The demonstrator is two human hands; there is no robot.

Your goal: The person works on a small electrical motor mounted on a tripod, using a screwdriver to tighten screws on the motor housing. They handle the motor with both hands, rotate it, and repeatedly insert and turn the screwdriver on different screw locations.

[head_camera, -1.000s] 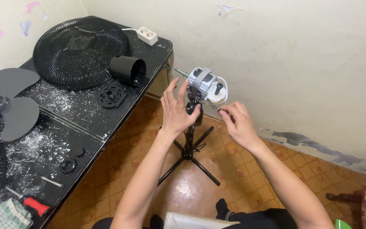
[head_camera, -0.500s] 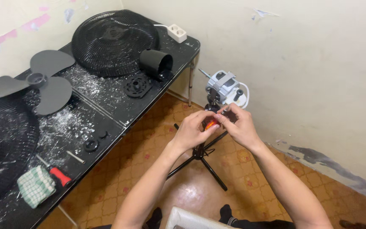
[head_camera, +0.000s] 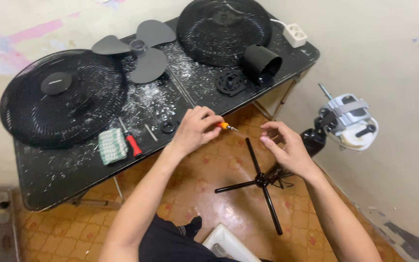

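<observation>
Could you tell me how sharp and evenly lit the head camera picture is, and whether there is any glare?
In the head view, both hands, left and right, and the small orange-handled screwdriver are reasonably sharp; light is soft and even, with glare only on the glossy floor tiles; the wide lens bends the black table edges.

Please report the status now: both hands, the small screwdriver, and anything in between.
Left hand closed on orange-handled screwdriver, tip pointing right. Right hand open, fingers curled, holding nothing visible. Fan motor on stand off right, untouched. Nothing between hands.
</observation>
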